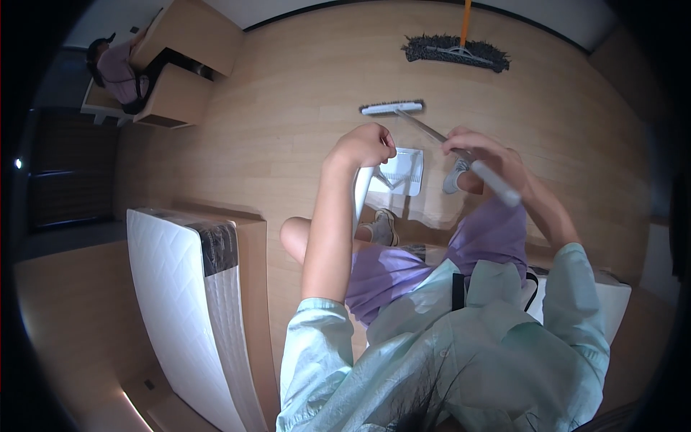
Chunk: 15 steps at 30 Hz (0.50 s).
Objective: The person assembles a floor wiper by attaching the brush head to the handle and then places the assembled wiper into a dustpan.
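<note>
My left hand (366,144) is closed around the top part of a white dustpan handle (361,189). Below it, the white dustpan (409,171) rests on the floor between my feet, partly hidden by the hand and handle. My right hand (481,147) grips the grey pole (430,131) of a broom, whose light end sticks out past my wrist toward me. On the floor ahead of the dustpan lies the broom's wide white head (392,108) with dark bristles, apart from the pan.
A dark fringed dust mop (455,54) with an orange pole stands ahead on the wood floor (302,93). To the left, a white mattress (176,302) leans on edge beside a wooden panel (253,288). At the far left, another person (121,72) is by wooden furniture (188,36).
</note>
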Available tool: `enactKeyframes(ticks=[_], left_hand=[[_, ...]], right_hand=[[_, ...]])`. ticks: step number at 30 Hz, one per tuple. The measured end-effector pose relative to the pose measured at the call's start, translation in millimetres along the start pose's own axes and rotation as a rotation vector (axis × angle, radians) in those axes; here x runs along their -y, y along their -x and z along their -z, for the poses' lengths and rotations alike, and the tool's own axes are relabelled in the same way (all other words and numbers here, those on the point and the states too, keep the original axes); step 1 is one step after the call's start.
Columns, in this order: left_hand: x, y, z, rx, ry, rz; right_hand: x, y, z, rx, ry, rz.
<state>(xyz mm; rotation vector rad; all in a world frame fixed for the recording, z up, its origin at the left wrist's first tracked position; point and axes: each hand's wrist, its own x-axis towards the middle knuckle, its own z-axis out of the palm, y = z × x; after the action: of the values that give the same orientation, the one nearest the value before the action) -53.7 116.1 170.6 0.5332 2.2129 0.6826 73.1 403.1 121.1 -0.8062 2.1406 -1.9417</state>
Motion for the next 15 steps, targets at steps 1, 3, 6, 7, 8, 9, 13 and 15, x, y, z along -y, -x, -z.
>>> enactKeyframes(ticks=[1,3,6,7,8,9,13,15], left_hand=[[7,7,1,-0.012,0.003,0.024],[9,13,2,-0.026,0.001,0.041],[-16,-8,-7,0.001,-0.018,-0.016],[-20,-11,-9,0.005,-0.025,-0.027],[-14,-8,-7,0.001,-0.026,-0.015],[-11,-7,-6,-0.012,-0.023,-0.009],[2,1,-3,-0.030,0.012,0.018],[-1,-2,-5,-0.029,-0.016,0.002]], right_hand=[[-4,-8,-14,0.036,0.082,0.018],[-29,-15,-31,0.064,0.166,0.042],[-111,13,-30,0.032,0.215,-0.522],[-133,27,-27,0.029,-0.035,-0.653],[-139,27,-33,0.046,-0.294,-0.770],[-146,24,-40,0.051,-0.299,-0.768],[-138,35,-75,0.127,-0.016,-1.168],[-133,54,-70,0.365,0.023,-1.052]])
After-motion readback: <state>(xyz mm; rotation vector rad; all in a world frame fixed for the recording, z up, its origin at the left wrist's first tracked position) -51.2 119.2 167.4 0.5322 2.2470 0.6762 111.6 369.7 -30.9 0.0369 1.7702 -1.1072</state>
